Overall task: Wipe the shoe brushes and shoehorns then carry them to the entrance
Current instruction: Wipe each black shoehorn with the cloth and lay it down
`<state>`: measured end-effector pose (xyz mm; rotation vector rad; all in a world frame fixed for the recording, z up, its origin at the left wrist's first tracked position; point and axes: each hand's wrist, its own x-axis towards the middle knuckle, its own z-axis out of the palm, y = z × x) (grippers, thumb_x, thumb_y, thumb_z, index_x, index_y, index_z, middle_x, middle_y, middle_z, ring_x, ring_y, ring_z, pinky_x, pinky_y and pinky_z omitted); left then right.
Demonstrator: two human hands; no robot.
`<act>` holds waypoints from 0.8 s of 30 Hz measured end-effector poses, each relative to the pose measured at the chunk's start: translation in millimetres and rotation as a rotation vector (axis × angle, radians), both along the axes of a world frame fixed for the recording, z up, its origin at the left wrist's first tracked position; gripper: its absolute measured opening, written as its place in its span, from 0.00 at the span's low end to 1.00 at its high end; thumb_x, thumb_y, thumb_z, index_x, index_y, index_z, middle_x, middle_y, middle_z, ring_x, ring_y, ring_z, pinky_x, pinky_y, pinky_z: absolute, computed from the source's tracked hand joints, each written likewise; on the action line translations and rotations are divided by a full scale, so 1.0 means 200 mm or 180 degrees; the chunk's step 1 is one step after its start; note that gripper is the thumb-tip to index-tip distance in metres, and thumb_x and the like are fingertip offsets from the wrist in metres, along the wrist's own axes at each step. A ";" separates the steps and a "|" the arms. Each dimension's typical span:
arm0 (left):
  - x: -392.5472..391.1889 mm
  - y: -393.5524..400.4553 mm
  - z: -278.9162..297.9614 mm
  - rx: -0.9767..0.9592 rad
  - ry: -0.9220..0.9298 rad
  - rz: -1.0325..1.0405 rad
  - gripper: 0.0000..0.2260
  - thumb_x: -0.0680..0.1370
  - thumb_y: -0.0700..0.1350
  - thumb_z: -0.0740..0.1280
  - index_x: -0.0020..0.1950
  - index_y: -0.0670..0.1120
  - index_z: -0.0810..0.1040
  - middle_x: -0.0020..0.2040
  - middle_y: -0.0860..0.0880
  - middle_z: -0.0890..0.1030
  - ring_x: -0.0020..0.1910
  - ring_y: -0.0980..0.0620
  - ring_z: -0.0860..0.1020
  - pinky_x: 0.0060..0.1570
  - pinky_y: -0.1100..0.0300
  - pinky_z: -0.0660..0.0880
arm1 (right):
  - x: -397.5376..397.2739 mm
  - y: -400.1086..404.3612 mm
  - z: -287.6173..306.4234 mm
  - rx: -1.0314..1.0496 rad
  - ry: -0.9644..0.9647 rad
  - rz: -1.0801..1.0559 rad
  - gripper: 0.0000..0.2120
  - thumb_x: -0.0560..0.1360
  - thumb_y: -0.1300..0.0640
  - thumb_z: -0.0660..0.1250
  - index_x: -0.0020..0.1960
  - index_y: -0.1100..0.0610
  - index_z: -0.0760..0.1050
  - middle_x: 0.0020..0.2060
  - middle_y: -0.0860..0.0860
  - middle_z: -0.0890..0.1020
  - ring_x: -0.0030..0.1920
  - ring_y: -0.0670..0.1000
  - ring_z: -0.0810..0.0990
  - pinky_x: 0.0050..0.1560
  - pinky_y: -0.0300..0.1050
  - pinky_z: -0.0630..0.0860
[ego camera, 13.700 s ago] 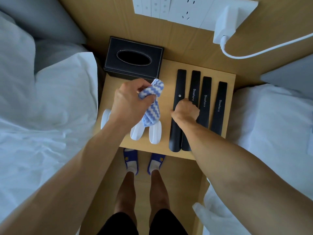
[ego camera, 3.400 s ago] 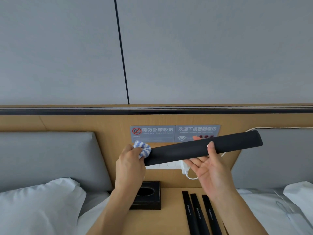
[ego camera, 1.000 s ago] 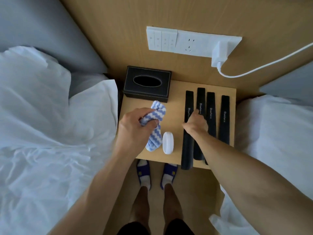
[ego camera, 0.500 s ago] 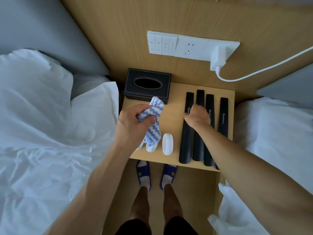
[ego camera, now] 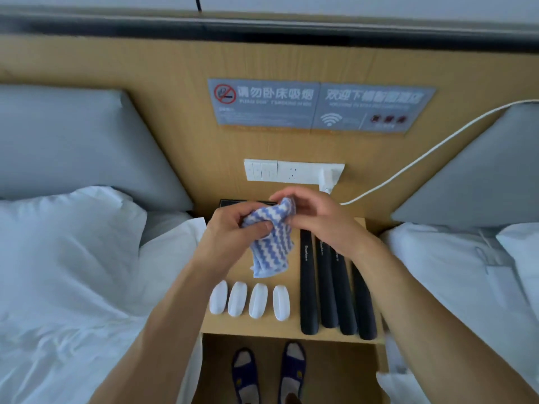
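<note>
Both hands are raised above the wooden nightstand point(ego camera: 291, 328) and hold a blue-and-white zigzag cloth point(ego camera: 271, 246). My left hand point(ego camera: 233, 231) grips its left part with thumb and curled fingers. My right hand point(ego camera: 315, 217) pinches its top right corner. The cloth hangs down between them. Several black shoehorns point(ego camera: 326, 284) lie side by side on the right half of the nightstand. Several white oval shoe brushes point(ego camera: 250, 300) lie in a row on the left half, near the front edge.
A black tissue box point(ego camera: 233, 203) stands at the back, mostly hidden by my hands. Above it are a white switch and socket panel point(ego camera: 280, 170), a plugged charger with a white cable point(ego camera: 408, 167), and a grey sign. Beds with white bedding flank the nightstand. My slippered feet point(ego camera: 268, 371) stand below.
My right hand has let go of the shoehorns and come up to take the cloth's corner. The view has tilted up, and all the white brushes now show in a row.
</note>
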<state>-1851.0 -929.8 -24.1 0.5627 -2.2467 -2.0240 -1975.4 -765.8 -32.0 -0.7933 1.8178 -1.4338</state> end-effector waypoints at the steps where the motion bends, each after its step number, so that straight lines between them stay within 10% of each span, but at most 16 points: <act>1: 0.00 0.00 0.03 0.0029 0.0035 -0.0029 0.11 0.71 0.42 0.70 0.52 0.46 0.84 0.48 0.43 0.85 0.49 0.42 0.84 0.54 0.42 0.79 | 0.00 0.01 0.05 0.0046 0.0143 -0.0002 0.13 0.74 0.62 0.70 0.55 0.48 0.80 0.51 0.44 0.83 0.55 0.46 0.82 0.59 0.52 0.79; 5: 0.00 -0.01 0.17 0.0003 0.0138 -0.0112 0.12 0.71 0.45 0.70 0.55 0.49 0.83 0.49 0.44 0.85 0.50 0.43 0.84 0.53 0.41 0.80 | 0.00 0.06 0.21 0.0143 0.0627 -0.0224 0.06 0.72 0.54 0.75 0.43 0.50 0.77 0.37 0.45 0.80 0.39 0.47 0.79 0.44 0.50 0.76; 11: -0.06 0.00 0.33 -0.1508 0.0316 -0.0315 0.22 0.68 0.58 0.77 0.59 0.63 0.74 0.51 0.58 0.79 0.45 0.63 0.79 0.42 0.72 0.73 | 0.01 0.09 0.41 0.0220 0.1422 -0.0418 0.09 0.74 0.50 0.75 0.43 0.51 0.75 0.36 0.47 0.81 0.34 0.44 0.78 0.35 0.39 0.72; 16: -0.09 -0.06 0.42 -0.1746 0.0652 -0.0401 0.02 0.78 0.48 0.69 0.47 0.55 0.81 0.41 0.57 0.82 0.40 0.58 0.79 0.42 0.59 0.74 | 0.01 0.15 0.54 0.0193 0.1575 -0.0542 0.09 0.74 0.52 0.75 0.44 0.51 0.75 0.41 0.46 0.83 0.41 0.46 0.84 0.41 0.46 0.79; 24: -0.12 -0.06 0.57 -0.1696 0.0951 -0.0445 0.06 0.78 0.48 0.70 0.41 0.51 0.82 0.34 0.52 0.81 0.32 0.60 0.75 0.33 0.67 0.68 | 0.01 0.22 0.62 0.0024 0.1278 -0.0705 0.08 0.74 0.52 0.75 0.51 0.51 0.79 0.44 0.46 0.85 0.45 0.48 0.85 0.46 0.47 0.81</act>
